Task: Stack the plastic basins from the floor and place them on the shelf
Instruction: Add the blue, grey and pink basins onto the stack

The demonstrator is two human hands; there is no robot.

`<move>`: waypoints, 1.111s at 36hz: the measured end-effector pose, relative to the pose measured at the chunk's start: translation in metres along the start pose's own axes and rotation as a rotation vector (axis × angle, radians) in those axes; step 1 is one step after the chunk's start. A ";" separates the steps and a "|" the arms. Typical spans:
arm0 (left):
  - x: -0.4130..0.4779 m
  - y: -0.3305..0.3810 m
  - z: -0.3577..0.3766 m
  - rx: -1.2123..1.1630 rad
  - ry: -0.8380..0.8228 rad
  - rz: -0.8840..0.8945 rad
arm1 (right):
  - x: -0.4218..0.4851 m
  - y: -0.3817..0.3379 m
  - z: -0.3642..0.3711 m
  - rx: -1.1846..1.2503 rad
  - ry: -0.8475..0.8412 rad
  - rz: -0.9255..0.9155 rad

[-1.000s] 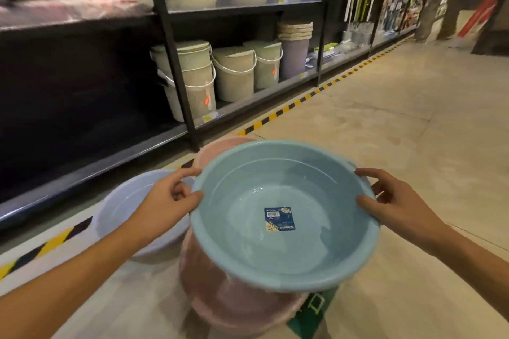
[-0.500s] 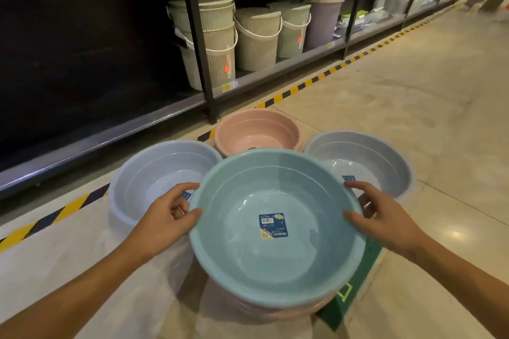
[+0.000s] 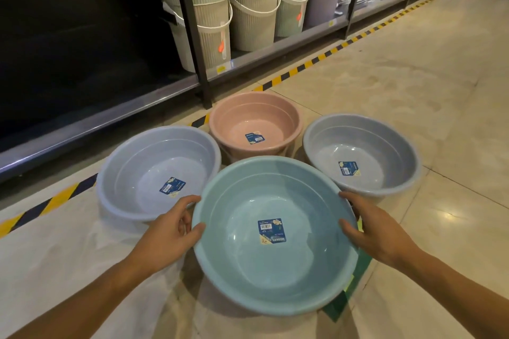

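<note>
A teal basin with a sticker inside sits nearest me. My left hand grips its left rim and my right hand grips its right rim. Beyond it on the floor stand a pale blue basin at the left, a pink basin in the middle and a grey-blue basin at the right. The dark lower shelf runs along the left, just behind the basins.
Ribbed lidded buckets stand on the shelf to the right of a black upright post. Yellow-black tape marks the floor along the shelf edge. A green mat lies under the teal basin. Tiled floor stretches to the right.
The view has tipped downward and the teal basin has come down lower, toward the floor. The pink and grey-blue basins it covered are now in sight. Both hands keep their grip.
</note>
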State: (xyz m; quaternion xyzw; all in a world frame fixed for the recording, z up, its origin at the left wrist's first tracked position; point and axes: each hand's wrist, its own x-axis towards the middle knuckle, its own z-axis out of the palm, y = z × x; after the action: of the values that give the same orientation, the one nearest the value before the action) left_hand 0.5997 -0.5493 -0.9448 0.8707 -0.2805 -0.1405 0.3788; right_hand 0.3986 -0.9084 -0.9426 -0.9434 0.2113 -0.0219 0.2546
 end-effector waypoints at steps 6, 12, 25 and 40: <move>0.000 -0.007 0.009 0.017 -0.026 -0.015 | 0.001 -0.002 0.006 -0.112 -0.003 0.029; 0.001 -0.009 0.011 0.069 -0.037 -0.010 | 0.000 -0.002 0.011 -0.140 -0.018 0.051; 0.009 0.009 -0.003 0.455 -0.036 0.022 | 0.017 -0.018 -0.004 -0.233 0.034 -0.007; 0.080 0.083 -0.172 0.753 -0.071 0.040 | 0.137 -0.227 -0.112 -0.631 -0.252 -0.243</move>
State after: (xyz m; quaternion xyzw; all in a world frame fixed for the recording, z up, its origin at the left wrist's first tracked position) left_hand 0.7113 -0.5432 -0.7703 0.9379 -0.3424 -0.0504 0.0247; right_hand 0.5949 -0.8396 -0.7432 -0.9891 0.0609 0.1306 -0.0295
